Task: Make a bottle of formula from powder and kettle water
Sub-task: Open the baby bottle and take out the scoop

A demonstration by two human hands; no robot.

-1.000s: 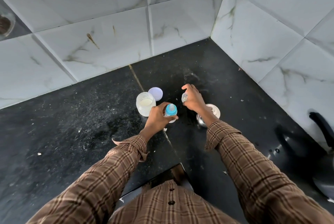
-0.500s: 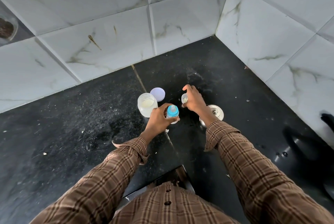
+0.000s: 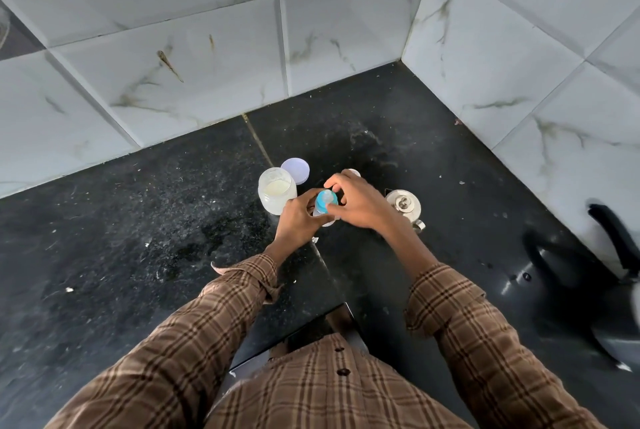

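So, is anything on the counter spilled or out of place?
Yes. Pale specks and dusty smears lie on the black counter left of the open powder jar, perhaps spilled powder. The jar's lid lies off, behind it. Both hands hold the bottle upright.

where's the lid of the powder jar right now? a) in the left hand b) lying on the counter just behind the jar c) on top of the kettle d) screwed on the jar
b: the round white lid lies flat on the black counter, just behind the open powder jar.

Head view looks steeply down at countertop [image 3: 138,221] corner.
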